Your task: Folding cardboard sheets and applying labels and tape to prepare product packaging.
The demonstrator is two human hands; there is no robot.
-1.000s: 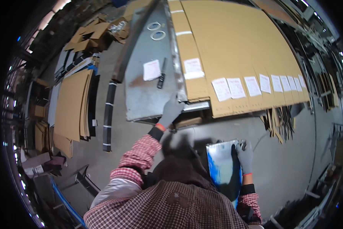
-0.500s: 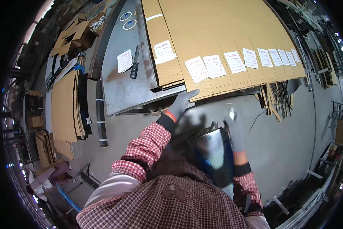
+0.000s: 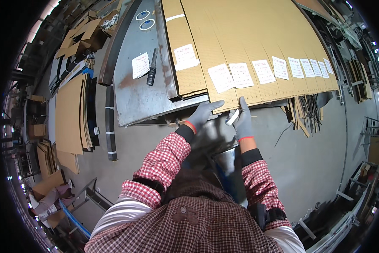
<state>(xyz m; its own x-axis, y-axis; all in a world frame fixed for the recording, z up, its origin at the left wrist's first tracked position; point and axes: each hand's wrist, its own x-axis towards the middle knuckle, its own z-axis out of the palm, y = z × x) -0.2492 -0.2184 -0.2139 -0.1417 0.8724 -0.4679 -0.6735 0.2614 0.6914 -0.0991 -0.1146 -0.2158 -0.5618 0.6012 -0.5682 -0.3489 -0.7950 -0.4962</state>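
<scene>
"Cardboard (image 3: 257, 38): where is it?"
"On the metal table (image 3: 128, 101), left hand (image 3: 203, 114) pinching its near edge."
"And the right hand (image 3: 243, 123)?"
"Gripping a white roll (image 3: 232, 118), one digit extended at that edge."

Before me, the grey metal counter (image 3: 130, 101) is carrying brown cardboard panels (image 3: 240, 33), which are lying side by side. A metal bar (image 3: 166, 55) is running along their left edge. Left of it, white papers (image 3: 140, 65) are resting just beside a black-handled knife (image 3: 151, 76), and two white rings (image 3: 147, 29) are lying near each other, farther from me.
</scene>
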